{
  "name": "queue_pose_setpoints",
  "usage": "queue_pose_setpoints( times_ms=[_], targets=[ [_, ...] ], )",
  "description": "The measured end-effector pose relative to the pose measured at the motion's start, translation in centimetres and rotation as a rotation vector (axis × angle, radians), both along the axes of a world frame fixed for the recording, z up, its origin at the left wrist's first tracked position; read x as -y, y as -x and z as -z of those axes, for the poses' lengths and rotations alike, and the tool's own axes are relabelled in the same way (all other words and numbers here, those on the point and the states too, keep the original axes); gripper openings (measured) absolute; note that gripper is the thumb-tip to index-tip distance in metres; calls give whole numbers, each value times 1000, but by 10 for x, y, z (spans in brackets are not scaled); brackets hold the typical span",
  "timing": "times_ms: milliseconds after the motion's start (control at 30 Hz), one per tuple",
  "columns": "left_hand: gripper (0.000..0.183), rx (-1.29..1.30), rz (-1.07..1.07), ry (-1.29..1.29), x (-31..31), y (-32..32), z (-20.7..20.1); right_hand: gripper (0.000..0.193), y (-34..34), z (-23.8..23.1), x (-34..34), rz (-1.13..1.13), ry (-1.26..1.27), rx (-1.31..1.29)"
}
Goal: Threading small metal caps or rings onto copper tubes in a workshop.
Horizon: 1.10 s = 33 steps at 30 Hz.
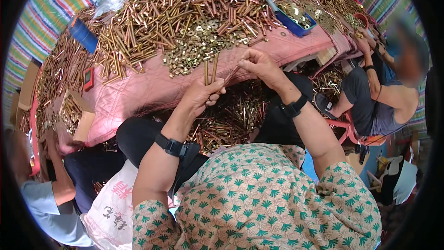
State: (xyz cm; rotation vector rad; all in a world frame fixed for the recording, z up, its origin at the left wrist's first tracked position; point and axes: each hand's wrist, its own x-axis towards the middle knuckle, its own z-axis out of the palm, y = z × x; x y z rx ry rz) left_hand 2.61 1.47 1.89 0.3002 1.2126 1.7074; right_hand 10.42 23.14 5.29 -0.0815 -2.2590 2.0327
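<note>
My left hand point(203, 95) is closed around several long brass-coloured bolts point(214, 68). Two of them stick up from the fingers, and a third, more coppery bolt point(230, 76) slants towards my right hand. The fingertips of my right hand point(260, 66) pinch at the far end of that slanted bolt; whether a small part sits between them is hidden. Just beyond my hands, a heap of nuts point(185, 55) lies on the pink quilted cloth point(152, 88). Washers point(210, 25) lie behind the nuts.
A large pile of bolts point(152, 23) covers the far table. On it are a blue tray point(300, 30) of washers, a blue cylinder point(83, 34) and a red box-shaped thing point(89, 78). A carton point(76, 115) holds parts. Co-workers sit left point(55, 194) and right point(388, 97). More bolts point(226, 115) lie below my hands.
</note>
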Motion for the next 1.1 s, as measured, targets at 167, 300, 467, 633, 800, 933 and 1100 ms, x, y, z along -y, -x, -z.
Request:
queue_pose_setpoints(
  times_ms=[167,300,467,633,800,933,1100],
  targets=[
    [17,-23,68,44,6,-2,4,13,-13,1,-5,-91,104,92],
    [20,-49,183,114,11,-3,10,16,-19,-17,-17,-299,-269,385],
    [24,-262,25,227,9,6,13,22,7,3,-28,-44,-411,106],
    [21,-199,-106,177,8,11,-7,17,59,41,-37,221,-605,-78],
    [20,-117,-210,87,6,13,-8,24,91,52,-27,282,-1062,-300],
    [21,-57,-223,31,7,18,-1,30,93,56,-23,296,-1074,-247],
    [27,2,-229,37,5,13,-4,27,90,56,-20,370,-991,-290]
  ],
)
